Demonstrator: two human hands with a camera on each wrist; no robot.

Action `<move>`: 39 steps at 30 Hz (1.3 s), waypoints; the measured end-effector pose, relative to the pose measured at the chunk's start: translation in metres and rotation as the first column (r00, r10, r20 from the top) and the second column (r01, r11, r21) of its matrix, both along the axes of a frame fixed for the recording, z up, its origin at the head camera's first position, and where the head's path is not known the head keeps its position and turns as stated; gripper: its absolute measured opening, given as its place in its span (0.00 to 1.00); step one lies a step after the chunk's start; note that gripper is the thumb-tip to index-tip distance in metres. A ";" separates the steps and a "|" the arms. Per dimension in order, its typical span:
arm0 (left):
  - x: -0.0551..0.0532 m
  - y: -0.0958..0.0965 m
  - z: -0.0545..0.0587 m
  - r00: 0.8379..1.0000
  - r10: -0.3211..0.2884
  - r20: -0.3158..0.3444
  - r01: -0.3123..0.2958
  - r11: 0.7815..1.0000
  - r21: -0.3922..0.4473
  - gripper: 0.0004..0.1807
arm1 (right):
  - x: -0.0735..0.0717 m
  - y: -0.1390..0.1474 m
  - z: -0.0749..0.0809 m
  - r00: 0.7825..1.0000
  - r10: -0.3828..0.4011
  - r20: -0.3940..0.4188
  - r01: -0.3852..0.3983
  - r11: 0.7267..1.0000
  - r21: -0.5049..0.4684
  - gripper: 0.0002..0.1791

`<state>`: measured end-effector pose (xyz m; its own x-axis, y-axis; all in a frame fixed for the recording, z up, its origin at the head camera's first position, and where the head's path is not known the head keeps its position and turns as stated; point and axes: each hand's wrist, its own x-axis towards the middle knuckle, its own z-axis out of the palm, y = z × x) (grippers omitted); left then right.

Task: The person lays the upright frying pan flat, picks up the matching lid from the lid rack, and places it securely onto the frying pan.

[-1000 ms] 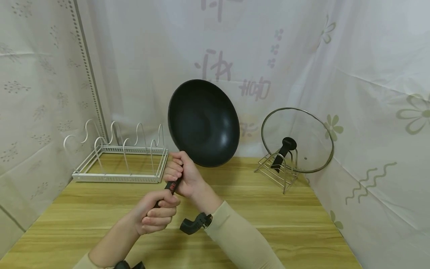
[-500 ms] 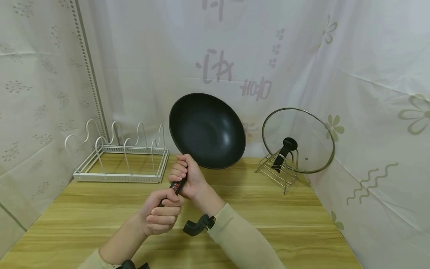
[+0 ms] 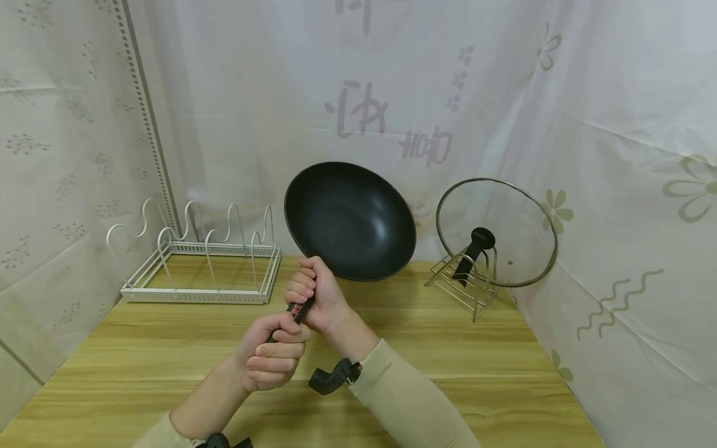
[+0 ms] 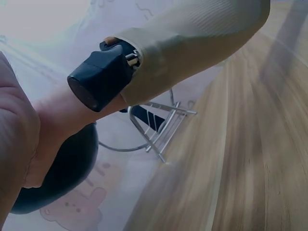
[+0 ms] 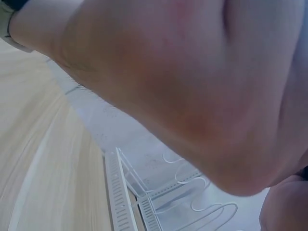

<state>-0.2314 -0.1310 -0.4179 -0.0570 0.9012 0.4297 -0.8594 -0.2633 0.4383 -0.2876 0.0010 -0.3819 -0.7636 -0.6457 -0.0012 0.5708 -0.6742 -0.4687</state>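
Note:
A black wok [image 3: 350, 221] is held up over the back of the table, tilted with its dark inside facing me. Both hands grip its black handle [image 3: 297, 309], which has a red mark. My right hand [image 3: 320, 295] wraps the handle close to the pan. Lower down, near the handle's end, my left hand [image 3: 274, 353] curls round it. In the left wrist view, part of the wok [image 4: 72, 163] shows behind the right forearm. The right wrist view is mostly filled by a hand [image 5: 183, 96] close to the lens.
On the left of the wooden table [image 3: 358, 398] stands a white wire rack [image 3: 196, 297] with curved dividers. At the right, a small metal stand [image 3: 476, 298] bears a glass lid [image 3: 521, 224] and its black handle [image 3: 473, 258]. Patterned curtains [image 3: 235, 124] hang behind and at both sides.
The wok has tipped back and its far rim has come down, so it looks flatter. Both hands have shifted slightly right, still gripping the handle. The rack and lid stand have not moved.

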 end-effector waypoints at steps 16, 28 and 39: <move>0.009 -0.006 0.002 0.959 0.260 -0.110 -0.279 0.933 -0.229 0.18 | -0.004 0.002 -0.006 0.990 -0.139 -0.002 0.137 0.977 0.164 0.26; 0.008 -0.003 -0.003 0.981 0.186 -0.063 -0.195 0.960 -0.202 0.18 | -0.002 0.005 -0.013 0.986 -0.166 0.031 0.157 0.969 0.193 0.27; 0.008 0.011 -0.014 0.995 0.102 0.017 -0.100 0.990 -0.094 0.20 | 0.000 0.010 -0.018 0.984 -0.176 0.019 0.166 0.956 0.240 0.25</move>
